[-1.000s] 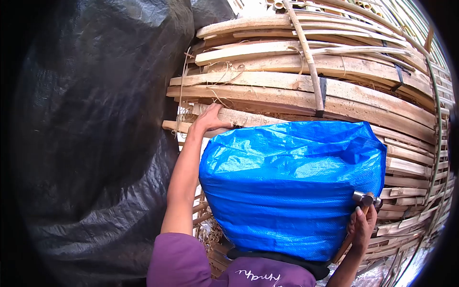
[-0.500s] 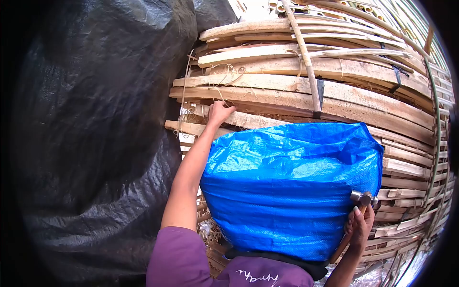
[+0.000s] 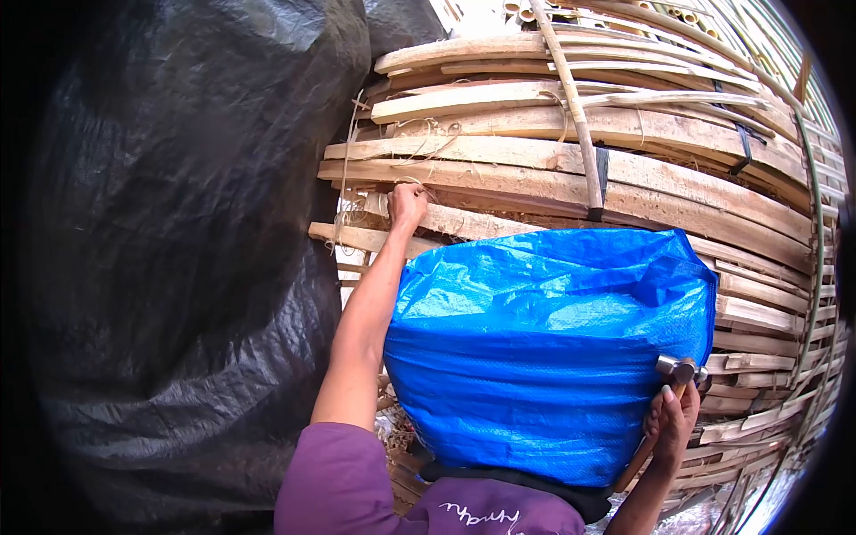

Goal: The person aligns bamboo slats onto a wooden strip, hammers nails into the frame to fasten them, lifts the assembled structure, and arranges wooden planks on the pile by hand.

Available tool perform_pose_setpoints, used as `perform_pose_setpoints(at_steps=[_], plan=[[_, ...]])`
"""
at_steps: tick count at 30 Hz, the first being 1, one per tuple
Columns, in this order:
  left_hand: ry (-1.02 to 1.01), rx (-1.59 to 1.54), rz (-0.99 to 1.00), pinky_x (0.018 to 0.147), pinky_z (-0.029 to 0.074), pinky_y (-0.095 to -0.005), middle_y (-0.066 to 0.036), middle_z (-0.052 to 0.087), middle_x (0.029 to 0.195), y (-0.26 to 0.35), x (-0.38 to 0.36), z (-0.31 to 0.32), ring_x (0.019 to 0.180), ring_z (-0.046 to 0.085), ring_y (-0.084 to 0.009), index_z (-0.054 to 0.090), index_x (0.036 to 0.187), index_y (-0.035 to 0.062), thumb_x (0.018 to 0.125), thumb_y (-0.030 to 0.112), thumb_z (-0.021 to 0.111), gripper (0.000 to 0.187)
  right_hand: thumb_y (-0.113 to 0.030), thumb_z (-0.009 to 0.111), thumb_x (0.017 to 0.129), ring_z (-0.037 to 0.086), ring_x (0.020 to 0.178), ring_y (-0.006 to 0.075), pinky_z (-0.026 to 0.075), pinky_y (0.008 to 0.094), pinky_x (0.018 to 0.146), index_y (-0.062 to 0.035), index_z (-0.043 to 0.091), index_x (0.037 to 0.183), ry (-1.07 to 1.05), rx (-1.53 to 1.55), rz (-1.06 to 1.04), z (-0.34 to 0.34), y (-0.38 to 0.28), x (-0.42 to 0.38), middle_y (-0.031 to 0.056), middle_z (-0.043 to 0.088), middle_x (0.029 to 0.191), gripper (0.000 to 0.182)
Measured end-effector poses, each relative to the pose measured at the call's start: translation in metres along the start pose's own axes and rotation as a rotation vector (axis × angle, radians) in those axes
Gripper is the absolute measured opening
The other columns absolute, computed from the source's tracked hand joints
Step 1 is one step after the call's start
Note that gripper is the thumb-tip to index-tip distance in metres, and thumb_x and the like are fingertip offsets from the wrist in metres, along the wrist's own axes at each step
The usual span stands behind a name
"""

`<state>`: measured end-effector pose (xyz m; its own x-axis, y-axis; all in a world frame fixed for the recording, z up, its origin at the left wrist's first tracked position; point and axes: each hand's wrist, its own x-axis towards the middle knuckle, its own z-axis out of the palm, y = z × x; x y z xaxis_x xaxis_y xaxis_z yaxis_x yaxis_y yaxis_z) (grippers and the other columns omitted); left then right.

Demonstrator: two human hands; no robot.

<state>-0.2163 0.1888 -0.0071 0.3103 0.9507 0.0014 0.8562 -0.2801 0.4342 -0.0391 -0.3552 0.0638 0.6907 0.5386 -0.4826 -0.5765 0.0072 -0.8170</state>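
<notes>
My left hand [image 3: 407, 207] reaches forward to the left ends of the stacked wooden planks [image 3: 499, 183]. Its fingers are curled closed at a gap between two planks; what they hold, if anything, is hidden. Thin pale curled strips [image 3: 431, 141] hang around the plank ends just above it. At the lower right, my right hand [image 3: 673, 417] grips a hammer [image 3: 682, 368] by its wooden handle, metal head up. A shiny blue woven plastic sheet [image 3: 535, 374] spreads from my waist between both arms, and the hammer head lies over its right edge.
Black plastic sheeting [image 3: 187, 267] hangs along the whole left side. An upright wooden stick [image 3: 571, 107] crosses the planks, with a black strap [image 3: 600, 178] beside it. Bamboo poles [image 3: 687, 18] show at the upper right. A thin green pole [image 3: 813, 214] runs down the right side.
My left hand has turned slightly and its fingers have curled in more, with the forearm shifting a little right. The right hand and hammer stay nearly in place.
</notes>
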Motion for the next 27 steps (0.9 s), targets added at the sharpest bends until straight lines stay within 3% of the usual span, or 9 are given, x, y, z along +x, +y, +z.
perform_pose_setpoints(at_steps=[4,6,10,16,20,21,24,25,27], plan=[[0.006,-0.008,0.047,0.078,0.051,-0.0403,-0.020,0.071,0.087,-0.023,0.013,0.004,0.085,0.069,-0.0325,0.073,0.093,0.0067,0.076,0.022,0.071,0.023,-0.021,0.064,0.090,0.035,0.037,0.0065,0.030,0.0193,0.032,-0.0083,0.042,0.131,0.012,-0.029,-0.002,-0.004,0.005,0.001,0.0005,0.042,0.058,0.048],[0.134,-0.392,0.012,0.074,0.051,-0.0380,-0.016,0.070,0.082,-0.036,0.019,0.003,0.078,0.067,-0.0280,0.064,0.100,-0.0006,0.076,0.022,0.074,0.035,-0.021,0.064,0.090,0.035,0.037,0.0067,0.030,0.0193,0.032,-0.0080,0.042,0.132,0.028,-0.024,0.009,-0.004,0.006,0.001,0.0008,0.042,0.058,0.049],[0.415,-0.102,0.213,0.093,0.042,-0.0421,-0.020,0.052,0.120,0.013,0.003,-0.039,0.110,0.051,-0.0306,0.045,0.117,-0.0010,0.075,0.040,0.077,0.066,-0.022,0.063,0.090,0.035,0.036,0.0069,0.030,0.0195,0.032,-0.0079,0.042,0.132,0.022,-0.027,0.006,-0.006,0.005,0.003,0.0010,0.041,0.057,0.049],[0.032,0.097,0.300,0.113,0.012,-0.0607,-0.025,0.020,0.153,0.078,0.018,0.010,0.143,0.017,-0.0385,0.018,0.150,0.0058,0.068,0.086,0.050,0.119,-0.019,0.064,0.088,0.039,0.037,0.0094,0.033,0.0218,0.031,-0.0065,0.044,0.118,-0.022,0.025,0.046,-0.006,-0.005,0.007,0.0038,0.044,0.058,0.038],[0.141,0.121,0.253,0.114,0.001,-0.0596,-0.024,0.026,0.148,0.094,0.028,0.039,0.140,0.022,-0.0400,0.028,0.149,0.0199,0.073,0.083,0.049,0.101,-0.019,0.065,0.088,0.038,0.036,0.0094,0.033,0.0215,0.031,-0.0062,0.044,0.119,-0.001,0.036,0.040,-0.007,0.001,0.005,0.0039,0.043,0.057,0.040],[0.297,0.112,0.279,0.112,0.006,-0.0597,-0.018,0.042,0.138,0.096,0.026,0.045,0.135,0.032,-0.0353,0.047,0.138,0.0191,0.079,0.071,0.056,0.079,-0.019,0.065,0.088,0.038,0.036,0.0093,0.033,0.0216,0.031,-0.0062,0.044,0.119,0.007,0.045,0.030,-0.007,0.001,0.005,0.0039,0.043,0.057,0.040],[0.349,-0.068,0.299,0.109,0.015,-0.0589,-0.008,0.056,0.125,0.082,0.040,0.042,0.127,0.042,-0.0284,0.061,0.120,0.0146,0.082,0.054,0.065,0.054,-0.018,0.064,0.089,0.038,0.036,0.0091,0.033,0.0217,0.030,-0.0063,0.043,0.120,0.015,0.053,0.021,-0.005,0.000,0.005,0.0042,0.043,0.056,0.039],[0.464,-0.031,0.320,0.103,0.030,-0.0515,-0.004,0.066,0.108,0.088,0.034,0.040,0.114,0.052,-0.0258,0.067,0.105,0.0106,0.085,0.033,0.068,0.030,-0.018,0.064,0.089,0.037,0.035,0.0093,0.033,0.0219,0.030,-0.0063,0.043,0.120,0.003,0.059,0.027,-0.004,-0.002,0.005,0.0044,0.043,0.056,0.039],[0.437,-0.085,0.362,0.099,0.035,-0.0472,-0.005,0.067,0.106,0.078,0.046,0.034,0.110,0.055,-0.0265,0.068,0.103,0.0095,0.086,0.028,0.067,0.025,-0.018,0.064,0.089,0.037,0.035,0.0095,0.034,0.0220,0.030,-0.0063,0.043,0.120,-0.010,0.066,0.031,-0.004,-0.003,0.006,0.0046,0.043,0.056,0.039]])
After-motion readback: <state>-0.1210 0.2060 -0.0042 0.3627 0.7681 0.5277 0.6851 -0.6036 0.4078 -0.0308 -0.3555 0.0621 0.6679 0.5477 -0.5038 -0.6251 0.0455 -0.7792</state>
